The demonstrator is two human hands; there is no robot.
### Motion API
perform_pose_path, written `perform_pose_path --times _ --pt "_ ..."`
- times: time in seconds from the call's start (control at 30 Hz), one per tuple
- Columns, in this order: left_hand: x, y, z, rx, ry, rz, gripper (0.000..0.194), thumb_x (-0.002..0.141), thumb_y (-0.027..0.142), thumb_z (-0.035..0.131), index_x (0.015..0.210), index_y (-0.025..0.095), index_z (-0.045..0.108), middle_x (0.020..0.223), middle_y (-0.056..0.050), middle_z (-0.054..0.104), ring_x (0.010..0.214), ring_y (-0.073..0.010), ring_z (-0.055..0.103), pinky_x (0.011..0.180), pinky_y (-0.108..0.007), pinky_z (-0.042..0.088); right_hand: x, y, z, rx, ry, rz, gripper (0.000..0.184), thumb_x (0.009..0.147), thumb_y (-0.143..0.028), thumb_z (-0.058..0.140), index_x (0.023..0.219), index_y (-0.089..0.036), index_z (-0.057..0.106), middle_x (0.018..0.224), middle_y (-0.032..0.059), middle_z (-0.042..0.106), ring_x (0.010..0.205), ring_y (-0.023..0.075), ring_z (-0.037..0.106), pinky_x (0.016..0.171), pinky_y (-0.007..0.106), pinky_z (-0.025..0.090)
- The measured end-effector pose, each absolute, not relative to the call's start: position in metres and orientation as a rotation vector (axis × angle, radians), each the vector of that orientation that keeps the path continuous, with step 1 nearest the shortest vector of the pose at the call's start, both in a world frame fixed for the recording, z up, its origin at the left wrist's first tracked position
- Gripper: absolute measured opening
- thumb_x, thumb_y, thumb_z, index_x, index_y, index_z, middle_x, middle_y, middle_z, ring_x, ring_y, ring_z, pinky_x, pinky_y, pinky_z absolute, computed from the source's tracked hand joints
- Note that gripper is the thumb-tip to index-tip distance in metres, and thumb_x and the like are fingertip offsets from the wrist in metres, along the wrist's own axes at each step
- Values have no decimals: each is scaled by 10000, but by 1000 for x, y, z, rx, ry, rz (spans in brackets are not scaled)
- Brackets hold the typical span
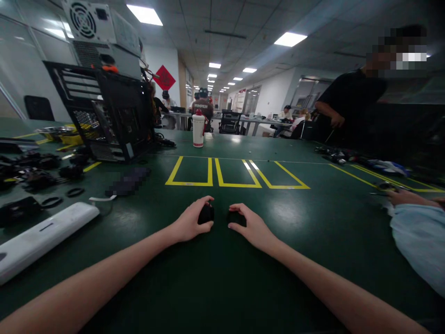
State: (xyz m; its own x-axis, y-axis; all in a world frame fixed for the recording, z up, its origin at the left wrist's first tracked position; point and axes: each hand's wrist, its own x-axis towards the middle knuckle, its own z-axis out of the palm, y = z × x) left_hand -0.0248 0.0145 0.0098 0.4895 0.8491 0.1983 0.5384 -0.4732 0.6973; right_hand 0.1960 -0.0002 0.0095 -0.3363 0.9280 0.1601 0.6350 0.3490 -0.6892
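Observation:
My left hand (193, 220) curls round a small rounded black object (206, 214), with the thumb below and the fingers above; its exact kind does not show. Facing it across a narrow gap is my right hand (252, 225), its fingers and thumb bent round another dark, black-looking object (237, 218), mostly hidden in the palm. Both hands rest low over the green tabletop (222, 283), on the near side of three yellow tape outlines (239, 186).
At left stand an open black computer case (121, 116) with a power supply (93, 23) on top, a long white box-like device (48, 236) and loose black parts (34, 162). A white cup (198, 131) stands beyond the tape. A co-worker's sleeve (417, 236) reaches in at right; another person (354, 97) stands behind.

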Motion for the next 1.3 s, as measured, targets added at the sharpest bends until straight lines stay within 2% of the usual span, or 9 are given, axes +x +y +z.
perform_pose_path --times 0.1,0.23,0.43,0.6,0.73,0.87,1.03,1.3 --pt "-31 -30 17 2144 1087 650 619 714 253 562 1259 214 271 1177 -73 465 1083 -214 463 947 -383 362 187 -35 19 -1328 -2159 777 454 733 -290 580 1155 -226 423 1135 33 521 1062 172 484 923 346 379" --pt "-40 -82 20 2147 1088 590 655 682 192 557 1256 239 245 1223 -60 424 1121 -209 425 964 -369 348 166 -81 33 -1281 -2258 918 494 685 -272 638 1138 -223 448 1101 29 547 1031 179 498 920 329 379" --pt "-56 -119 11 2265 1116 649 717 573 94 553 1196 272 246 1158 -32 467 1032 -204 486 897 -342 404 134 -110 41 -1272 -2208 1262 665 540 -201 735 1136 -190 441 1115 62 537 1036 228 506 893 360 406" --pt "-77 -130 0 2312 1100 775 771 567 76 593 1193 323 215 1121 -4 478 983 -184 513 846 -301 443 113 -109 24 -1062 -1995 1454 745 441 -247 788 1081 -198 409 1043 43 517 926 196 570 779 311 481" --pt "-87 -136 1 2299 1136 754 687 643 110 605 1192 336 259 1166 -20 444 1027 -188 494 876 -318 435 95 -110 18 -1077 -1894 1361 721 402 -227 804 1019 -214 432 1066 33 439 930 183 555 785 307 485" --pt "-87 -139 10 2283 1171 702 680 627 125 649 1176 352 319 1189 -11 423 1068 -196 471 901 -317 422 85 -111 24 -1174 -1899 1334 685 417 -186 799 1002 -217 443 1076 36 400 911 186 554 767 325 488" --pt "-83 -140 12 2252 1209 659 483 689 187 627 1101 347 431 1151 0 435 1056 -177 474 887 -285 429 84 -113 24 -1189 -1936 1267 626 453 -190 787 987 -207 458 1065 41 384 929 192 536 804 330 462" --pt "-83 -136 0 2239 1201 713 460 698 164 593 1093 325 421 1145 -12 436 1023 -164 494 860 -262 443 82 -117 17 -1168 -1942 1226 502 518 -179 750 953 -190 499 969 36 415 867 183 510 761 321 459"
